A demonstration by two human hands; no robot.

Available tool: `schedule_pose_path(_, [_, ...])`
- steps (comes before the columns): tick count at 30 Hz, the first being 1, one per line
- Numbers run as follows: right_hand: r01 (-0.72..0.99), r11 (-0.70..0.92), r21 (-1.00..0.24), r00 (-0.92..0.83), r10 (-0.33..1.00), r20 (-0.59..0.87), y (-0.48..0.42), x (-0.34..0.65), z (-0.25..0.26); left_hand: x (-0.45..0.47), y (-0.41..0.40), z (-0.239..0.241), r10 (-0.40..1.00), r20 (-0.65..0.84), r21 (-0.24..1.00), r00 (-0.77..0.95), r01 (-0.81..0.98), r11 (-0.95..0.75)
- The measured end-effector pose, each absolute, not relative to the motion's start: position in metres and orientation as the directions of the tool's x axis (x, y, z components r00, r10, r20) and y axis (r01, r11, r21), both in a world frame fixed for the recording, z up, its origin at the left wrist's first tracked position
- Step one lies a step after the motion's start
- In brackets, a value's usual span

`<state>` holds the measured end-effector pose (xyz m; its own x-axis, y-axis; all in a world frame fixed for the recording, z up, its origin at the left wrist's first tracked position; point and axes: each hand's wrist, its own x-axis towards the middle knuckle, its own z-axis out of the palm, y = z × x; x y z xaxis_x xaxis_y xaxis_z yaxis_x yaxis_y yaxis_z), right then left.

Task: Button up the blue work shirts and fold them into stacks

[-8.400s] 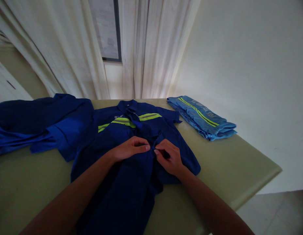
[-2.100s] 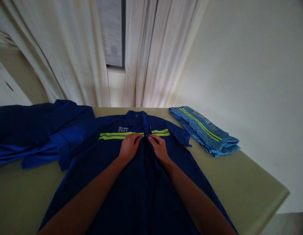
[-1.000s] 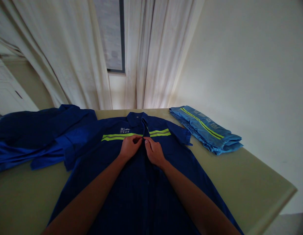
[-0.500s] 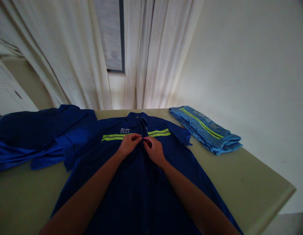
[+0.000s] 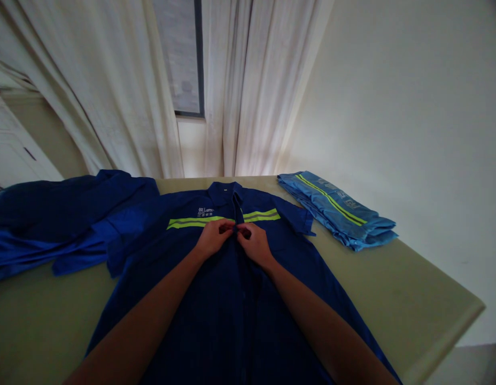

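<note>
We have the dark blue shirt point(image 5: 232, 299) spread front-up on the counter point(image 5: 412, 299), collar away from us, so its front opening lies flat under both hands. Our left hand point(image 5: 211, 243) and right hand point(image 5: 254, 245) meet just below the yellow stripe point(image 5: 192, 222), forearms converging. The fingers seem to pinch the two front edges together, though the dim light hides any button.

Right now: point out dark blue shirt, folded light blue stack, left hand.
dark blue shirt point(image 5: 232, 310), head view, front panel.
folded light blue stack point(image 5: 336, 214), head view, top face.
left hand point(image 5: 211, 243), head view, back of hand.
</note>
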<state>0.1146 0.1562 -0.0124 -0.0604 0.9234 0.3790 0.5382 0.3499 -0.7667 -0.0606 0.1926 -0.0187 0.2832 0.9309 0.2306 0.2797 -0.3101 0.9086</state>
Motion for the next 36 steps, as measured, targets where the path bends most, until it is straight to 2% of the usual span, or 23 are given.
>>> schedule_pose_path(3, [0.522,0.319,-0.791,-0.002,0.928,0.372,0.1583,0.1163,-0.0132,-0.0583,0.1891,-0.0164,0.917,0.271,0.855,0.293,0.363,-0.369])
schedule_pose_path(6, [0.468,0.271,-0.841,0.111,0.926,0.360,0.1594,0.1184,-0.0123,-0.0571,0.1851,-0.0136,0.879,0.350,0.747,0.324,0.469,-0.470])
schedule_pose_path(9, [0.398,0.243,-0.885,0.150,0.934,0.323,0.1598,0.1197,-0.0112,-0.0574,0.1829,-0.0107,0.853,0.378,0.673,0.360,0.526,-0.520])
schedule_pose_path(13, [0.375,0.280,-0.884,0.077,0.941,0.331,0.1589,0.1193,-0.0105,-0.0590,0.1836,-0.0093,0.876,0.364,0.701,0.317,0.526,-0.482])
schedule_pose_path(16, [0.391,0.303,-0.869,0.046,0.937,0.347,0.1585,0.1191,-0.0103,-0.0592,0.1844,-0.0112,0.865,0.363,0.715,0.347,0.492,-0.497])
schedule_pose_path(25, [0.386,0.320,-0.865,0.024,0.934,0.357,0.1568,0.1202,-0.0094,-0.0598,0.1849,-0.0138,0.847,0.356,0.667,0.394,0.528,-0.526])
schedule_pose_path(32, [0.434,0.326,-0.840,-0.009,0.933,0.359,0.1560,0.1200,-0.0079,-0.0612,0.1840,-0.0121,0.877,0.374,0.724,0.300,0.496,-0.479])
schedule_pose_path(36, [0.401,0.355,-0.845,-0.039,0.928,0.371,0.1556,0.1200,-0.0071,-0.0611,0.1831,-0.0115,0.887,0.377,0.756,0.266,0.466,-0.460])
